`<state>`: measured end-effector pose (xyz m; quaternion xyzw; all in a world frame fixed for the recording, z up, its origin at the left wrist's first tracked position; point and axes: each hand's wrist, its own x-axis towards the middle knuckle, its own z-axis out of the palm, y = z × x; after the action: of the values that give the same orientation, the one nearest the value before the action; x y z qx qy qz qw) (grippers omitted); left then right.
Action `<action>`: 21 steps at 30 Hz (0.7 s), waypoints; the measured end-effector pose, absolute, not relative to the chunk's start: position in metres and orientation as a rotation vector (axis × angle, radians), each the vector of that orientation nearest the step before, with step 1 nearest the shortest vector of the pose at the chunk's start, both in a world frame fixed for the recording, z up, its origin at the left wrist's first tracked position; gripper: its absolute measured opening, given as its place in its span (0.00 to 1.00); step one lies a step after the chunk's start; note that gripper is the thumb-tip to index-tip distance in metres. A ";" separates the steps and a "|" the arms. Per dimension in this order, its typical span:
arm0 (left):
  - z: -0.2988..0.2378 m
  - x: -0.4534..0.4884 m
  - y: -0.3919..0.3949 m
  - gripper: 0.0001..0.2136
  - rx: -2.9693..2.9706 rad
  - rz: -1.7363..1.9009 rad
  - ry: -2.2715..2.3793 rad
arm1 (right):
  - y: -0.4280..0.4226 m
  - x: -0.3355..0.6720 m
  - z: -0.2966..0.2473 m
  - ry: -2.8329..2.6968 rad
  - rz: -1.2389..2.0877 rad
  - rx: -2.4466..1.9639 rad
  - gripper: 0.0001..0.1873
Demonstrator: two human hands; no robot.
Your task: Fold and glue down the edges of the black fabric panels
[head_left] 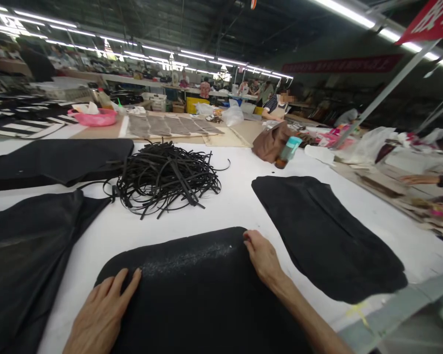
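In front of me a black leather-like panel (199, 300) lies on the white table (229, 206), with pale dusty marks along its far part. My left hand (103, 305) rests on the panel's left side, fingers spread. At the far right corner, my right hand (262, 255) pinches the panel's edge between thumb and curled fingers. Beyond the panel sits a tangled heap of thin black strips (170, 177). To the right is a stack of black panels (328, 236), its edges slightly uneven.
More black sheets (25, 260) cover the table's left side. Farther back are a pink basin (96, 117), a brown bag (271, 142) and a bottle with a turquoise cap (288, 151). A co-worker (276, 105) stands beyond, and another person's hand (421, 180) shows at right.
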<state>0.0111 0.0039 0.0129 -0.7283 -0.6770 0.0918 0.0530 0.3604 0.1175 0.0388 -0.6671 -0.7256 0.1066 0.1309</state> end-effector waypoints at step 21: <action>-0.005 -0.015 0.008 0.28 -2.240 0.128 -2.179 | 0.130 0.337 0.028 -2.026 0.424 -2.243 0.07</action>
<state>-0.0150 0.0075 -0.0051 -0.7161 -0.6968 0.0408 0.0070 0.3372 0.1297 0.0278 -0.7342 -0.6632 0.1386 0.0446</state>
